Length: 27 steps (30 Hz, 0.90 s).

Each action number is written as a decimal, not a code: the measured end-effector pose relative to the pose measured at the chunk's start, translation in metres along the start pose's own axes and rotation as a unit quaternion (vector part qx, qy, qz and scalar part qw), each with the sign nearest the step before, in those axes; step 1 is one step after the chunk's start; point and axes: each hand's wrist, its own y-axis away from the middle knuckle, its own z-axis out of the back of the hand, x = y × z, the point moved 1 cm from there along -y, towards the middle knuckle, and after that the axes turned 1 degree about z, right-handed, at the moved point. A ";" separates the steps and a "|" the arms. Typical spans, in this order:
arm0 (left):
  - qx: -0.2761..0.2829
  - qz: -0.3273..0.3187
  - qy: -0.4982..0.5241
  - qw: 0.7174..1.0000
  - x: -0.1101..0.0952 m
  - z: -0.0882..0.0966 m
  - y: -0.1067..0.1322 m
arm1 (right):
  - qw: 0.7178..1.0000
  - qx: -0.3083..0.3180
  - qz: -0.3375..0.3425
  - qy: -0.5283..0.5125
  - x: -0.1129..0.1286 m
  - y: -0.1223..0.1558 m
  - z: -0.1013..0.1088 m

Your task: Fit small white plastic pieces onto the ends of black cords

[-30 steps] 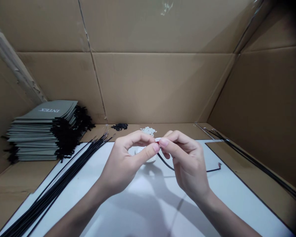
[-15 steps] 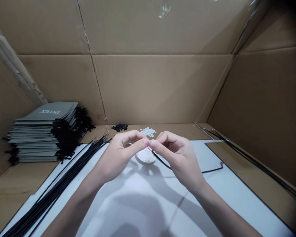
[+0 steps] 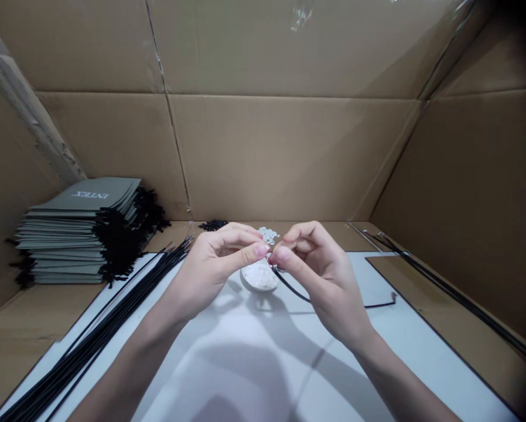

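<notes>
My left hand (image 3: 221,264) is closed in a pinch, thumb against fingers. At its fingertips there is something small and pale that I cannot make out. My right hand (image 3: 322,272) pinches the stripped end of a black cable (image 3: 293,287), where thin reddish wires show. Both sets of fingertips almost meet above a small white bowl (image 3: 260,276) of tiny white pieces. Behind the right hand the cable runs on to the right, its far end bare and reddish. A heap of small white parts (image 3: 269,235) lies just beyond the fingers.
On the left, a bundle of black cables (image 3: 126,310) lies along the white table (image 3: 245,363). Grey INTEX sleeves with black cords (image 3: 65,249) are stacked behind it. Small black parts (image 3: 212,225) lie at the back. More black cables (image 3: 456,293) lie right, and cardboard walls (image 3: 289,152) enclose the table.
My fingertips have drawn slightly apart. The right hand has shifted a little to the right with the cable, and more of its reddish wire end shows.
</notes>
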 end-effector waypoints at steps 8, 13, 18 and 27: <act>-0.001 0.007 0.020 1.000 0.003 -0.005 -0.001 | 0.992 0.020 0.015 0.124 0.010 -0.003 0.008; -0.046 0.007 0.017 0.999 0.007 -0.013 -0.002 | 0.970 0.020 0.079 0.231 0.015 -0.002 0.008; -0.051 0.022 0.024 0.998 0.007 -0.015 0.000 | 0.974 0.037 0.052 0.217 0.013 -0.002 0.010; -0.002 0.046 0.051 0.998 0.006 -0.010 -0.001 | 0.987 0.074 0.015 0.140 0.015 -0.008 0.016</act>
